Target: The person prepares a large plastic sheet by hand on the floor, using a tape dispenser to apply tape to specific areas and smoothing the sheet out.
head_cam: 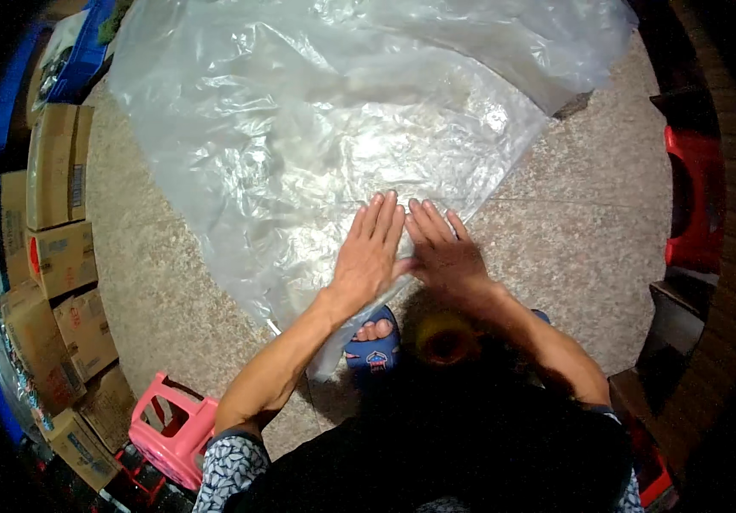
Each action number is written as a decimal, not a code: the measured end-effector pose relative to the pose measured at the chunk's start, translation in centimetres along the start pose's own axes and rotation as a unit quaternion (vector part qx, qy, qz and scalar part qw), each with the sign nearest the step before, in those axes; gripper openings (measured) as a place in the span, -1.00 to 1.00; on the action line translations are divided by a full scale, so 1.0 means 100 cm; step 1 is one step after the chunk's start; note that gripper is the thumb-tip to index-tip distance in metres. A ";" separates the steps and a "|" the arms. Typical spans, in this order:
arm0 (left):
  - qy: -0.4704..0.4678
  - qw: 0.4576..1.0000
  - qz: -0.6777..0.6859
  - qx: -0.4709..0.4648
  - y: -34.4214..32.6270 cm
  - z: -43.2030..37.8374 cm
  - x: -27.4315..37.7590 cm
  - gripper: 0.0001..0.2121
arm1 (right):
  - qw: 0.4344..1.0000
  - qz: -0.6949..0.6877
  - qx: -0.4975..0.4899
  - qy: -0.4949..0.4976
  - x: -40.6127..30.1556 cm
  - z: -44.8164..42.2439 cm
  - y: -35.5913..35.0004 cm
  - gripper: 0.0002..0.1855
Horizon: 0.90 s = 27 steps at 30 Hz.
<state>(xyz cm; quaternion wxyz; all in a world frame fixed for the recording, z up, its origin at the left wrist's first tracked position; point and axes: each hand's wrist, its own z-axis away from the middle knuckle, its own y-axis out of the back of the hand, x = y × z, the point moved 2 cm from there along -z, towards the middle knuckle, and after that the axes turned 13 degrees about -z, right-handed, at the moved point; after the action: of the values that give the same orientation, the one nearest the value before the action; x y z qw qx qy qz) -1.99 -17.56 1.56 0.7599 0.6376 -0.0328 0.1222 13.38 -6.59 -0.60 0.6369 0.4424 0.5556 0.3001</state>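
Observation:
A large sheet of clear, crinkled plastic film [265, 141] spreads over the speckled floor in front of me. My left hand [371, 250] lies palm down on its near part, fingers pointing away from me. Beside it, my right hand [445, 253] is palm down at the sheet's right edge, its fingers a little apart and the hand partly in shadow. The two hands almost meet at the thumbs. Neither hand is closed around anything. A narrow end of the film hangs below my left forearm, beside a blue slipper [373, 346] on my foot.
Cardboard boxes [57, 167] are stacked along the left, with a blue bin [86, 54] beyond them. A pink plastic stool [172, 429] lies tipped at lower left. On the right are a red plastic object [695, 199] and dark boxes. A roundish yellow object [448, 340] sits near my feet.

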 end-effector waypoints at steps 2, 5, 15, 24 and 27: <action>0.039 0.999 -0.033 0.009 -0.001 0.002 -0.015 -0.14 | 1.000 -0.010 -0.022 -0.007 -0.003 -0.003 0.013 0.00; 0.099 0.992 -0.076 0.007 -0.001 0.011 -0.040 -0.18 | 0.997 -0.053 -0.061 -0.019 -0.011 -0.013 0.032 -0.03; 0.077 0.995 -0.068 -0.016 0.010 0.021 -0.027 -0.31 | 0.976 -0.191 0.094 0.030 0.022 -0.004 0.040 -0.65; 0.094 0.990 -0.076 0.066 0.004 0.006 -0.027 -0.33 | 0.824 -0.453 0.130 -0.314 0.042 0.017 0.067 -0.59; 0.106 0.988 -0.064 0.096 -0.002 -0.001 -0.031 -0.36 | 0.758 -0.531 0.044 -0.376 0.034 0.024 0.051 -0.54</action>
<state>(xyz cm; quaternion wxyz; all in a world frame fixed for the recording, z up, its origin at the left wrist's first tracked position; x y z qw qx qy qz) -4.95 -17.94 0.75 0.7004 0.6921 0.1006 0.1427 16.97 -1.97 2.45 0.8315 0.1819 0.4298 -0.3014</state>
